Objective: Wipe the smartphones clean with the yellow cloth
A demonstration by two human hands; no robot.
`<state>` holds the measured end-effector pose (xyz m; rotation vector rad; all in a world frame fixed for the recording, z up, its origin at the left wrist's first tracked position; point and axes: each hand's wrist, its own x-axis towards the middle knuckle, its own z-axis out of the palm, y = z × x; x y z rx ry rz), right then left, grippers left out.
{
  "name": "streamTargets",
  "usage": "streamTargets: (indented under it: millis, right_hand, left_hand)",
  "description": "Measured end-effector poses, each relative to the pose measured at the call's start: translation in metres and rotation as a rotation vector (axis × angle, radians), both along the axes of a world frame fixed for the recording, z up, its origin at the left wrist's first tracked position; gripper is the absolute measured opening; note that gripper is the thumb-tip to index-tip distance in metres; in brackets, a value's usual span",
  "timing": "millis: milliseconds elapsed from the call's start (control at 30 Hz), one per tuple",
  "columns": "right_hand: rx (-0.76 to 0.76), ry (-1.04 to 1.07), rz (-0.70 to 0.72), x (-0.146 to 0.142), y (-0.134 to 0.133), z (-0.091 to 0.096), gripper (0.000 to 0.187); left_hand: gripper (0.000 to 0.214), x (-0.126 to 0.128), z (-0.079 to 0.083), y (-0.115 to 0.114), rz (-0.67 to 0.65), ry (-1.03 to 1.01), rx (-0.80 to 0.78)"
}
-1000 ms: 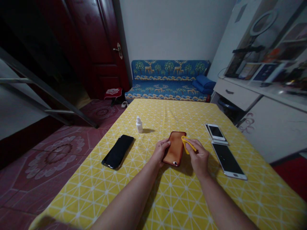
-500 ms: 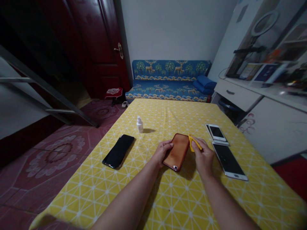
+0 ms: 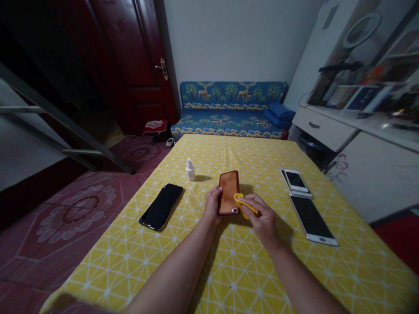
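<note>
My left hand [image 3: 212, 202] grips the left edge of a brown phone case [image 3: 228, 192], thumb on its face. The case is held tilted above the table, its camera opening at the lower right corner. I cannot tell whether a phone sits inside it. Pinched in my right hand [image 3: 262, 216] is a folded yellow cloth [image 3: 241, 205], pressed to the case's lower right edge. A black phone [image 3: 162, 206] lies to the left of my hands. To the right lie a larger white-framed phone [image 3: 312, 220] and a small white phone [image 3: 296, 180] stacked on another device.
A small white bottle [image 3: 190, 170] stands upright beyond the black phone. The yellow patterned tablecloth [image 3: 229, 270] covers the table. Behind it is a blue sofa [image 3: 225, 117]; a white cabinet [image 3: 376, 174] stands on the right and a metal ladder [image 3: 65, 117] on the left.
The brown case has moved left and slightly away from me, and turned more upright. The yellow cloth has gone from its upper right corner down to the lower right edge.
</note>
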<state>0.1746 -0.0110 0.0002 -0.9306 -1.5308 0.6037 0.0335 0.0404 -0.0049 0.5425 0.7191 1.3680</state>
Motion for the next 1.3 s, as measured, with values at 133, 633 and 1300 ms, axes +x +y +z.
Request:
streamTargets:
  millis: [133, 633, 1300]
  right_hand:
    - [0.026, -0.03, 0.065, -0.002, -0.004, 0.002, 0.022]
    - [0.052, 0.001, -0.167, 0.008, 0.009, -0.004, 0.018]
    - [-0.016, 0.088, -0.454, 0.032, 0.017, -0.004, 0.024]
  left_hand:
    - [0.03, -0.002, -0.001, 0.002, 0.086, -0.008, -0.003]
    - [0.031, 0.006, -0.001, -0.004, -0.095, 0.038, 0.049]
    - [0.038, 0.002, 0.005, -0.011, -0.4, 0.106, 0.031]
